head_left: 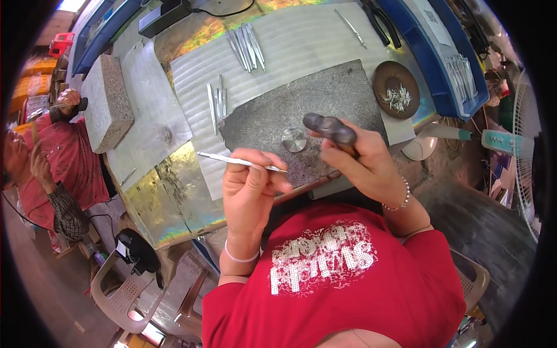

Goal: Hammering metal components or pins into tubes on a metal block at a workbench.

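My left hand (248,188) grips a slim silver metal punch (217,157) between thumb and fingers, its pointed end toward the right. My right hand (368,159) is closed round a small hammer (329,127) with a dark, rounded head; most of its handle is hidden by the fingers. Between and beyond both hands, a shiny round metal disc (293,140) lies on a dark stone slab (261,119). Both tools are held apart from the disc. Right of the slab sits a brown bowl (380,76) with many tiny silver pieces in it.
Bundled punches (246,49) and several more (220,103) lie on white foam sheeting (194,75). Pliers (380,23) and a blue tray (432,75) are at the far right. A granite block (108,101) stands left, near another person (67,159). A fan (525,145) is at right.
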Action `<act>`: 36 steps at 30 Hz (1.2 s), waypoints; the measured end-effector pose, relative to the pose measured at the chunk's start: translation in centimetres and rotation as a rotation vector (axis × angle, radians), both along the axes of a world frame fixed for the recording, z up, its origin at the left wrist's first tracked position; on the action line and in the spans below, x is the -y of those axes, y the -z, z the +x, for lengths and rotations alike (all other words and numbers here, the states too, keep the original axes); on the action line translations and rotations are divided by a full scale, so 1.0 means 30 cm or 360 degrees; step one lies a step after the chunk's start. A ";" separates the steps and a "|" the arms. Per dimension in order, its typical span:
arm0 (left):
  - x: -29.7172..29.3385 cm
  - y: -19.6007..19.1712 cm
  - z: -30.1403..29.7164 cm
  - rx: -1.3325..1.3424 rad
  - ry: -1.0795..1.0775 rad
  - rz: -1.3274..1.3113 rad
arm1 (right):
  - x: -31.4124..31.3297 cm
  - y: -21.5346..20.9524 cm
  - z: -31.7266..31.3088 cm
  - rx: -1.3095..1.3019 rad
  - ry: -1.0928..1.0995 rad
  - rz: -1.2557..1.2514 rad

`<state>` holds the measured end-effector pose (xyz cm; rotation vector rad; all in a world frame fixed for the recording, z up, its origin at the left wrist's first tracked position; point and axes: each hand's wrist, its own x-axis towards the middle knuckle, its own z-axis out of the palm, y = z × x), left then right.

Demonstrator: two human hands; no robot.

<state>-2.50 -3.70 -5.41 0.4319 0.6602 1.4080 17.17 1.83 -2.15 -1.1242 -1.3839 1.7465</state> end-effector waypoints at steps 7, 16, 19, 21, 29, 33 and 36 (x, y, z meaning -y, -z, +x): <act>-0.031 -0.016 -0.014 -0.0372 -0.0037 0.0123 | -0.067 0.046 -0.060 0.0692 -0.0388 0.0948; -0.059 0.000 0.002 -0.1057 0.0023 0.0159 | -0.042 -0.008 0.005 -0.0135 -0.0038 -0.0302; -0.063 0.015 0.007 -0.1229 0.0045 0.0240 | -0.014 0.047 0.039 -0.0243 0.0000 -0.0169; -0.066 0.021 0.009 -0.1305 0.0065 0.0293 | -0.003 0.052 0.054 -0.0219 -0.0020 -0.0179; -0.075 0.024 0.019 -0.1416 0.0063 0.0364 | -0.002 0.059 0.047 0.0074 0.0022 -0.0090; -0.077 0.021 0.024 -0.1452 0.0063 0.0378 | 0.004 0.090 0.056 0.0080 0.0017 0.0061; -0.077 0.014 0.022 -0.1549 0.0074 0.0408 | 0.003 0.080 0.051 0.0066 0.0015 0.0055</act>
